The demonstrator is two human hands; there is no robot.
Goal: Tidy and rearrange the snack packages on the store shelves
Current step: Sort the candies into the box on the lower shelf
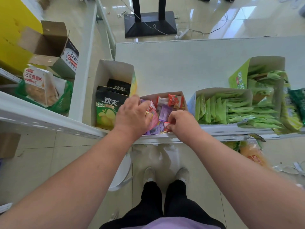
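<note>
Red packet [167,126] is pinched by right hand [180,123]; pink packet [153,119] held by left hand [132,115]. Spill over shelf edge [231,129] is judged possible.

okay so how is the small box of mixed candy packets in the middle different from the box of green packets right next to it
The small cardboard box of mixed candy packets holds red, purple and pink wrappers in a loose jumble; the white cardboard box of green packets holds one colour, standing in rows. Both hands, left hand and right hand, are in the candy box; none touches the green box. Both boxes are open-topped, on the same white shelf.
</note>
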